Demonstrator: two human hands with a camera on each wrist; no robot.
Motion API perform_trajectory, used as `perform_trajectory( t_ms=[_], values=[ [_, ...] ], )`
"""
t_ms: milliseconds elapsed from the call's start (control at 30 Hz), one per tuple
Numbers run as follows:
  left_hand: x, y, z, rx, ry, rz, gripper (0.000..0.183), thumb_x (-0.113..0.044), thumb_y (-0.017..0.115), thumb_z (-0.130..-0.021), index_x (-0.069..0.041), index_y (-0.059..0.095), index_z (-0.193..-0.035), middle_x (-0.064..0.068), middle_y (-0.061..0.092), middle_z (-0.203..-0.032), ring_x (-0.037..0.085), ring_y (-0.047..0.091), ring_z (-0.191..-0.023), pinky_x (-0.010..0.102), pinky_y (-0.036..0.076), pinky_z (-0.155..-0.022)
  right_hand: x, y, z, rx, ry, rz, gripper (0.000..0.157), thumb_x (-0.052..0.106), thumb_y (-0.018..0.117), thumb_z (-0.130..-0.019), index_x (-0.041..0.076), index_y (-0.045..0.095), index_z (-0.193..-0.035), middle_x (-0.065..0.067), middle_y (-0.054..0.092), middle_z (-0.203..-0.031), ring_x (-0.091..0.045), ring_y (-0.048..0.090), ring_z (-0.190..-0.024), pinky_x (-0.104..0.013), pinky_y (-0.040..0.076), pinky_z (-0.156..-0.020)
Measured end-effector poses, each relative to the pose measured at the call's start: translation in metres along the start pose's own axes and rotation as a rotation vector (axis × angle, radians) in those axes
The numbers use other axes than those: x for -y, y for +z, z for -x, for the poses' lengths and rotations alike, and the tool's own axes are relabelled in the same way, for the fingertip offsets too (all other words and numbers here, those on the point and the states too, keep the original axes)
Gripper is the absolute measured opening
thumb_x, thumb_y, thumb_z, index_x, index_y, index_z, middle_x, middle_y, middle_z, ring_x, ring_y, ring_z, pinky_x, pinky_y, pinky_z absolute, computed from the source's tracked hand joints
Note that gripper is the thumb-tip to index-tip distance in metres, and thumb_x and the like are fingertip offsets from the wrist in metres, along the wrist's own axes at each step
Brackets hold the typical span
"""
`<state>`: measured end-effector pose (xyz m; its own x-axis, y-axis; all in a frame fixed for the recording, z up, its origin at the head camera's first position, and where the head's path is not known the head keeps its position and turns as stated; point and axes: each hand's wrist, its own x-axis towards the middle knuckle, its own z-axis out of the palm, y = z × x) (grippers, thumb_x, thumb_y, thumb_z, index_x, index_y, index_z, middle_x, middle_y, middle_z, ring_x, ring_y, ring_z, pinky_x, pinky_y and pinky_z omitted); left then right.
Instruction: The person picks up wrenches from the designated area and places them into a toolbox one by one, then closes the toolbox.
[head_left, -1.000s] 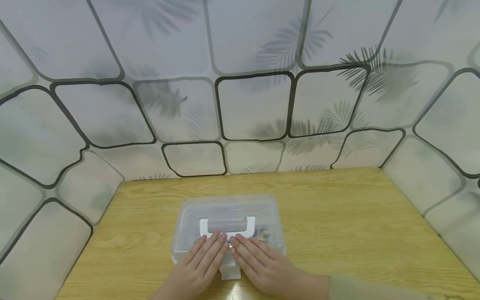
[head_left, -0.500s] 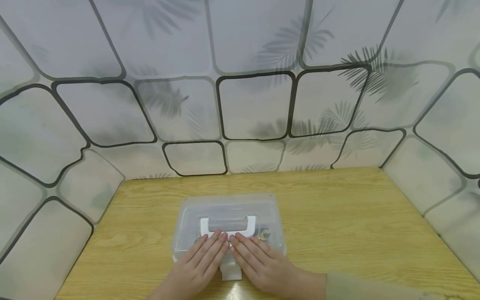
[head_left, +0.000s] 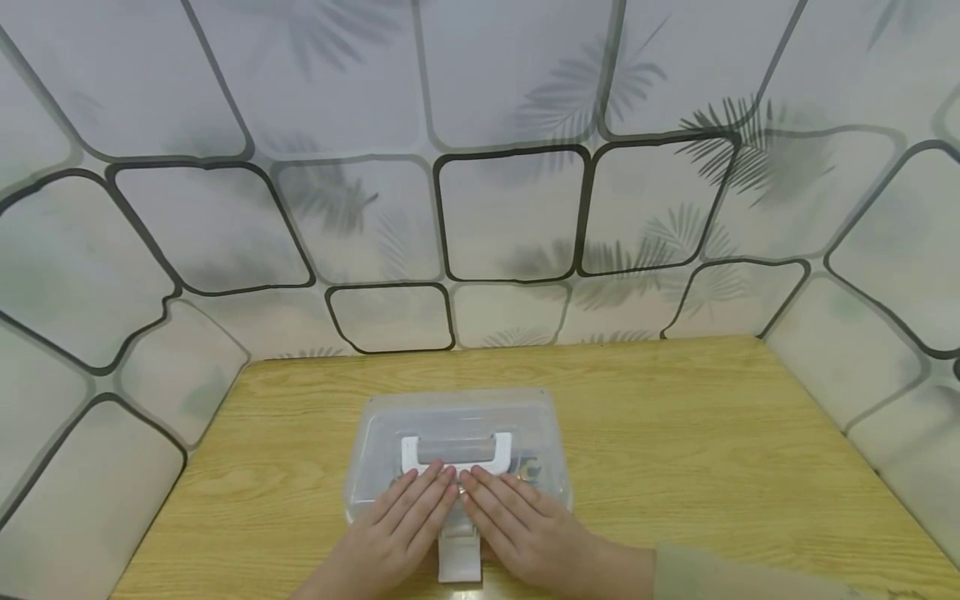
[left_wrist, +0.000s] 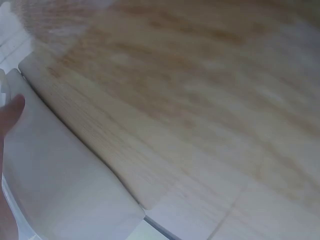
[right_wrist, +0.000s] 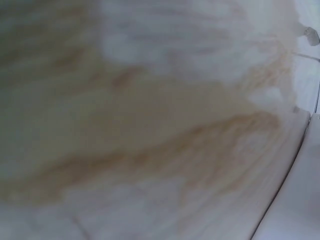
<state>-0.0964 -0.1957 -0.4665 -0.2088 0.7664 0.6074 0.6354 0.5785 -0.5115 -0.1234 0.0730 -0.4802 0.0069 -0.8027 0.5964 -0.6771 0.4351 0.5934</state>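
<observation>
A translucent plastic storage box (head_left: pixel 457 414) with a white carry handle (head_left: pixel 500 454) sits on the table, its lid down. My left hand (head_left: pixel 393 529) rests on the front of the lid, fingers straight, tips near the handle's grip bar. Beside it, my right hand (head_left: pixel 534 529) lies flat in the same way, and the fingertips of both nearly meet. Between the hands a pale latch flap (head_left: pixel 459 558) sticks out from the box's front. The contents are mostly hidden; a small dark and yellowish shape shows through the lid at right. One left digit (left_wrist: pixel 12 114) appears in the left wrist view.
The wood-grain table (head_left: pixel 697 450) extends to both sides of the box. A patterned fabric-like wall (head_left: pixel 510 217) encloses it at the back and on both sides. The right wrist view is blurred and shows mostly a pale brown surface.
The latch flap now reaches further toward me and looks longer than before. Both hands and the box stay in practically the same place.
</observation>
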Motion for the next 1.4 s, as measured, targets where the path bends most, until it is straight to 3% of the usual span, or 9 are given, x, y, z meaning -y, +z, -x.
perform_trajectory(
  t_ms=[167, 367, 500, 667, 867, 1033, 1167, 1267, 1400],
  values=[
    [-0.001, -0.0033, 0.0003, 0.03, -0.012, 0.035, 0.057, -0.027, 0.037, -0.113, 0.007, 0.043, -0.158, 0.022, 0.044, -0.166, 0.034, 0.023, -0.165, 0.044, 0.018, -0.138, 0.0006, -0.0005, -0.0007, -0.007, 0.011, -0.009, 0.064, 0.039, 0.037, -0.115, -0.012, 0.047, -0.153, -0.026, 0.052, -0.159, -0.031, 0.058, -0.144, -0.045, 0.039, -0.13],
    [0.0, -0.0058, 0.0, 0.063, -0.019, 0.092, 0.089, -0.058, 0.057, -0.098, 0.008, 0.044, -0.157, 0.023, 0.04, -0.168, 0.034, 0.019, -0.166, 0.043, 0.015, -0.139, -0.0007, -0.0022, -0.0032, -0.029, 0.016, 0.003, 0.06, 0.035, 0.036, -0.115, -0.012, 0.048, -0.152, -0.025, 0.054, -0.157, -0.03, 0.059, -0.144, -0.045, 0.039, -0.13],
    [-0.0003, -0.0069, -0.0005, 0.077, -0.018, 0.102, 0.104, -0.064, 0.068, -0.087, 0.008, 0.042, -0.157, 0.024, 0.037, -0.169, 0.034, 0.017, -0.166, 0.043, 0.013, -0.14, 0.0, -0.0028, -0.0032, -0.03, 0.025, -0.014, 0.062, 0.037, 0.038, -0.114, -0.011, 0.048, -0.152, -0.025, 0.053, -0.158, -0.03, 0.058, -0.145, -0.045, 0.037, -0.131],
    [-0.001, -0.0067, -0.0008, 0.068, -0.021, 0.099, 0.109, -0.067, 0.071, -0.083, 0.008, 0.043, -0.157, 0.024, 0.04, -0.168, 0.035, 0.018, -0.166, 0.044, 0.014, -0.139, 0.0012, -0.0034, -0.004, -0.046, 0.036, -0.048, 0.071, 0.046, 0.046, -0.11, -0.011, 0.052, -0.15, -0.026, 0.055, -0.156, -0.032, 0.059, -0.144, -0.047, 0.036, -0.132],
    [-0.0016, -0.007, 0.0002, 0.083, -0.033, 0.112, 0.106, -0.067, 0.068, -0.088, 0.007, 0.042, -0.158, 0.023, 0.037, -0.17, 0.034, 0.016, -0.167, 0.043, 0.012, -0.14, 0.0018, -0.0042, -0.0054, -0.06, 0.044, -0.072, 0.073, 0.049, 0.049, -0.107, -0.011, 0.054, -0.149, -0.026, 0.058, -0.154, -0.032, 0.059, -0.144, -0.047, 0.035, -0.132],
    [-0.0035, -0.0069, -0.0009, 0.081, -0.043, 0.076, 0.072, -0.042, 0.045, -0.105, 0.007, 0.04, -0.159, 0.023, 0.035, -0.17, 0.034, 0.015, -0.167, 0.045, 0.012, -0.14, 0.0006, -0.0043, -0.0064, -0.06, 0.038, -0.065, 0.073, 0.049, 0.047, -0.108, -0.011, 0.053, -0.149, -0.026, 0.057, -0.154, -0.032, 0.059, -0.143, -0.047, 0.036, -0.132],
    [-0.0053, -0.0067, -0.0017, 0.069, -0.052, 0.034, 0.059, -0.025, 0.037, -0.109, 0.007, 0.041, -0.159, 0.023, 0.04, -0.168, 0.035, 0.018, -0.166, 0.047, 0.014, -0.139, 0.0002, -0.004, -0.0066, -0.052, 0.035, -0.06, 0.073, 0.05, 0.047, -0.108, -0.011, 0.053, -0.149, -0.026, 0.057, -0.154, -0.032, 0.06, -0.142, -0.047, 0.037, -0.131],
    [-0.0067, -0.0062, -0.0015, 0.073, -0.06, 0.037, 0.061, -0.026, 0.036, -0.108, 0.007, 0.041, -0.159, 0.023, 0.04, -0.168, 0.035, 0.018, -0.166, 0.048, 0.013, -0.139, 0.0012, -0.0042, -0.0051, -0.029, 0.045, -0.075, 0.076, 0.052, 0.047, -0.108, -0.01, 0.051, -0.151, -0.025, 0.055, -0.156, -0.032, 0.058, -0.144, -0.047, 0.034, -0.133],
    [-0.0078, -0.0067, -0.0003, 0.096, -0.07, 0.077, 0.077, -0.051, 0.042, -0.109, 0.007, 0.039, -0.16, 0.022, 0.033, -0.172, 0.035, 0.014, -0.167, 0.046, 0.01, -0.14, 0.0028, -0.0043, -0.0029, -0.005, 0.058, -0.096, 0.08, 0.056, 0.047, -0.108, -0.01, 0.048, -0.153, -0.025, 0.051, -0.16, -0.033, 0.054, -0.148, -0.047, 0.029, -0.135]
  ],
)
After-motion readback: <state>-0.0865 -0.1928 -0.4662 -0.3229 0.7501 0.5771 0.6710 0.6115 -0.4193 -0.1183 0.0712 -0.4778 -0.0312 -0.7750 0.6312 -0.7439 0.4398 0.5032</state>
